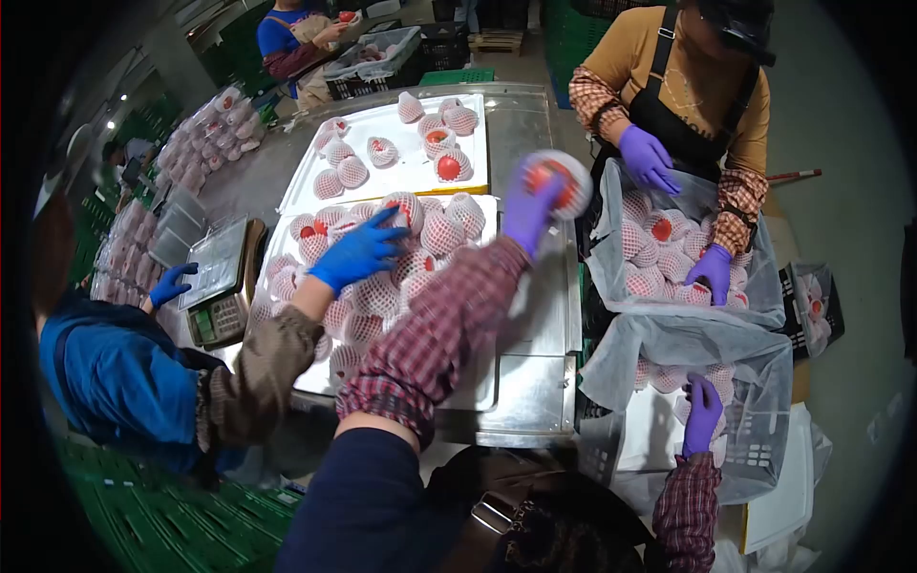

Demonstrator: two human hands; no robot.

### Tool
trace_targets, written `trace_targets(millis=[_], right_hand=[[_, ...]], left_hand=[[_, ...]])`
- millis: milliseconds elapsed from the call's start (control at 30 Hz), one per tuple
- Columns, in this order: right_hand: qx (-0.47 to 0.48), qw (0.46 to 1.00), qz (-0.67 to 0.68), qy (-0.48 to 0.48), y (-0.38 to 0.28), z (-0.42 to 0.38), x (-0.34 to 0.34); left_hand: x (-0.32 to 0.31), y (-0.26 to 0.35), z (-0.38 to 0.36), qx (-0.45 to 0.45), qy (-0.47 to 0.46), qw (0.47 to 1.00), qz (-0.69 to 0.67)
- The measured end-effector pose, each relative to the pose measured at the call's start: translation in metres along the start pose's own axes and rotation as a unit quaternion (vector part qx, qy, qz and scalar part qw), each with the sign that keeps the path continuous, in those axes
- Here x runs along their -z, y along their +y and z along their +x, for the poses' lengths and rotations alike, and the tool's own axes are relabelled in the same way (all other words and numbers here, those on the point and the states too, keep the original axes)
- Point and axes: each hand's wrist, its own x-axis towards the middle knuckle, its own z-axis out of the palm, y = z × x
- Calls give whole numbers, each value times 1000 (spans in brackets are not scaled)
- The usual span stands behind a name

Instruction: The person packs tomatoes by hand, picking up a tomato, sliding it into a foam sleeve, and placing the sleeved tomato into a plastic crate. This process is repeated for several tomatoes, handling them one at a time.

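Note:
My left hand (532,210), in a purple glove, is blurred by motion over the right part of the metal table. It grips a red fruit (559,183) wrapped in a white foam net. Inside the near lined crate (764,420), my right hand (702,415), also purple-gloved, has its fingers stretched toward the netted fruits (718,382), fingertips right beside them. Left of my left arm, a co-worker's blue-gloved hand (358,253) rests on a pile of netted fruits (382,296) on a white tray.
Another white tray (382,113) bears more netted fruits. Across from me, a person (688,86) in purple gloves handles fruits in a second lined crate (611,224). A scale (218,320) and stacked clear packs (215,134) stand left. Another person (296,48) works behind.

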Motion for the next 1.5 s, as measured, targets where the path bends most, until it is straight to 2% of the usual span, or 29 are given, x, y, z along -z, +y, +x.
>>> trace_targets(millis=[100,133,167,233,367,400,467,533,633,667,733,767,800,833,867,900,933,967,1000,1033,1100,1133,1167,1233,1300,1333,1400,1433,1500], right_hand=[[-98,994,-24,47,27,0,14],[-118,992,-7,55,32,3,16],[-136,989,9,63,36,6,16],[-148,986,-7,78,41,8,14],[-162,980,-11,114,91,6,38],[-93,994,-14,57,118,6,53],[-168,974,42,143,110,5,49],[-88,974,-164,128,122,14,62],[-119,937,-296,145,126,34,85],[-148,927,-318,136,129,44,96],[-150,880,-431,131,142,58,119],[-169,868,-457,100,148,63,128],[-182,855,-480,73,153,67,133],[-197,842,-501,42,159,72,136],[-224,855,-468,-27,163,75,133],[-205,853,-476,-52,182,71,127],[-183,852,-485,-76,214,66,119],[-160,850,-493,-98,233,61,111],[-216,843,-488,-74,228,57,96],[-271,833,-480,-49,215,52,79],[-311,821,-470,-93,197,45,61],[-312,829,-447,-124,189,46,60],[-306,847,-406,-157,182,53,60],[-309,912,-206,-175,158,69,64],[-346,928,36,-135,107,71,63],[-360,922,86,-112,76,68,55],[-384,902,186,-62,25,60,44],[-360,920,119,-101,5,51,41],[-298,950,60,-69,-4,42,30]], left_hand=[[88,3,105,-3,124,992,-38],[135,-25,158,3,175,983,-56],[158,-26,176,-59,273,954,109],[217,-23,213,-25,302,891,337],[307,-51,258,44,210,692,689],[331,-57,267,57,174,649,738],[372,-74,285,66,111,581,804],[399,-80,302,54,83,529,843],[434,-87,330,13,94,483,871],[424,-73,334,-17,108,501,859],[362,-35,315,-59,108,609,784],[306,-18,298,-124,75,673,725],[258,-12,282,-304,-13,726,616],[194,-2,250,-250,-31,808,533],[124,7,209,-189,-48,876,442],[62,12,168,-194,-108,889,402],[8,10,124,-138,-153,932,298],[-50,16,72,-71,-204,930,296],[-73,-1,51,-44,-253,918,303],[-99,-16,15,13,-333,911,243],[-146,-51,-57,98,-455,858,216],[-168,-62,-94,237,-454,855,83],[-178,-83,-117,342,-441,828,54],[-179,-130,-153,498,-344,795,-32],[-170,-154,-171,512,-302,803,45],[-169,-157,-175,516,-280,805,82],[-173,-148,-177,464,-341,816,43],[-174,-144,-178,436,-371,820,24],[-173,-142,-175,431,-356,828,-32]])
